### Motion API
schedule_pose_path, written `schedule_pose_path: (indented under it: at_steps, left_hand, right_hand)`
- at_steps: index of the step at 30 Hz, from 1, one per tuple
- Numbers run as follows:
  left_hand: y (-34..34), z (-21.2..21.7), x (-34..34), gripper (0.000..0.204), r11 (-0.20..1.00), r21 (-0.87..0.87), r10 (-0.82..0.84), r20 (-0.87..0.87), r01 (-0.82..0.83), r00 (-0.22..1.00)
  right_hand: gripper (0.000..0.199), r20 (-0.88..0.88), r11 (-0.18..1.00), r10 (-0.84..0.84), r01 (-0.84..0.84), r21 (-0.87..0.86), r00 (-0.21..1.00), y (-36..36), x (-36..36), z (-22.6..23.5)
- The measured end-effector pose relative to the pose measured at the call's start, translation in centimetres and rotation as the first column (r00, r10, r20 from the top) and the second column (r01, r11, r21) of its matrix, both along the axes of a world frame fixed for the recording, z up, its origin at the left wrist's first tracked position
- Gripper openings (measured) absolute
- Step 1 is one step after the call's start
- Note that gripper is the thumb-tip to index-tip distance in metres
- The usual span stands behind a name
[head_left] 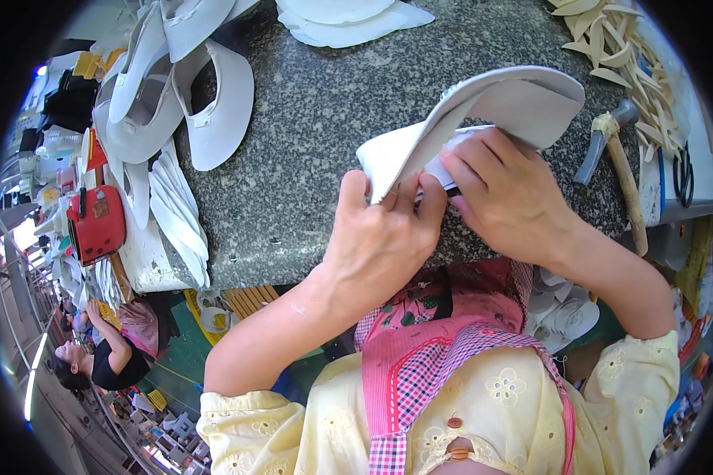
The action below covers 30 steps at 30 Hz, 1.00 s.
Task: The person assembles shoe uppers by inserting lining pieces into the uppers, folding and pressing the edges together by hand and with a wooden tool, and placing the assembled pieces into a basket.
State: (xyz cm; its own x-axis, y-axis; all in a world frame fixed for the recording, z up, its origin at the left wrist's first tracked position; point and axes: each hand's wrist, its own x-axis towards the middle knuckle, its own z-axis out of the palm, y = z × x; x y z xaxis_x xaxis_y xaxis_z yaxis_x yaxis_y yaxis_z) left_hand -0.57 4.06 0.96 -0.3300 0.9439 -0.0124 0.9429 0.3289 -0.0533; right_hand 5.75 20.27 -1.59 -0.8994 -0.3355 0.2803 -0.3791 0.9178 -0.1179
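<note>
A white shoe upper [523,87] is held up over the speckled stone worktop, its broad rounded end to the right and its narrow end to the left. My left hand [384,237] is closed on the lower left edge, fingers pinching it near the corner. Curled over the near edge on the other side, my right hand [511,190] grips the upper, with some fingertips inside its opening. A small dark strip shows between the two hands; what it belongs to is hidden.
Finished-looking white uppers [222,119] pile up at the left, beside stacked white pieces [178,214]. More flat white pieces [348,20] lie at the far edge. A hammer [622,158] and many beige crescent pieces [602,39] are at right. A red box [97,225] stands left; another person [115,352] sits beyond.
</note>
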Motion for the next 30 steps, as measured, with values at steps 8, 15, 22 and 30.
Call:
schedule_pose_path:
  at_steps: [8,15,22,30]
  left_hand:
    - [-2.0,0.4,-0.5,0.036,0.996,0.079,0.052,-0.010,-0.051,0.999]
    - [-3.2,-0.6,0.5,0.033,0.981,0.163,0.082,0.157,-0.107,0.984]
    - [-4.7,-2.0,0.0,0.022,0.952,0.295,0.106,-0.070,-0.081,0.992]
    - [-6.7,-0.5,-1.7,0.017,0.879,0.473,0.159,-0.403,0.056,0.901]
  right_hand:
    - [0.043,0.021,0.973,-0.027,0.031,-0.230,0.999,-0.9,0.2,-0.9]
    - [0.025,0.039,0.985,-0.003,0.010,-0.172,0.999,-2.6,-0.7,-1.6]
    - [0.010,-0.030,0.969,0.241,-0.239,0.055,0.970,-2.4,-3.0,0.8]
    - [0.012,-0.009,0.917,0.341,-0.331,0.222,0.940,-3.6,-4.1,3.0]
